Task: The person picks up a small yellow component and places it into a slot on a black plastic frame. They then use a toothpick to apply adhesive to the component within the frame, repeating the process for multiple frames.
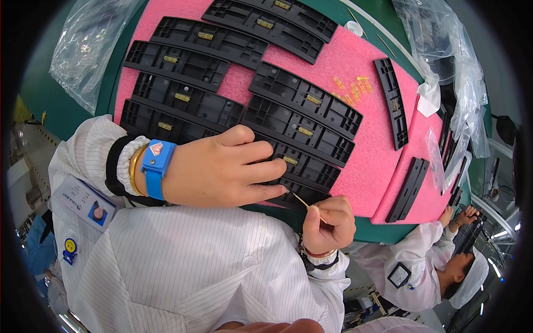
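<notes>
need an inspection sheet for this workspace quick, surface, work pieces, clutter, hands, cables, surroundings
surface: pink foam mat on a green table
work pieces: black curved plastic parts, many with a small yellowish tube set near the middle; loose yellow tubes grouped on the mat
clutter: clear plastic bag at the left, more clear plastic sheeting and a crumpled white sheet at the right
left hand: over the nearest black parts, fingers near the stick tip
right hand: pinches a thin wooden stick
cables: nothing seen for certain
surroundings: co-worker in a white coat and cap at the right
</notes>
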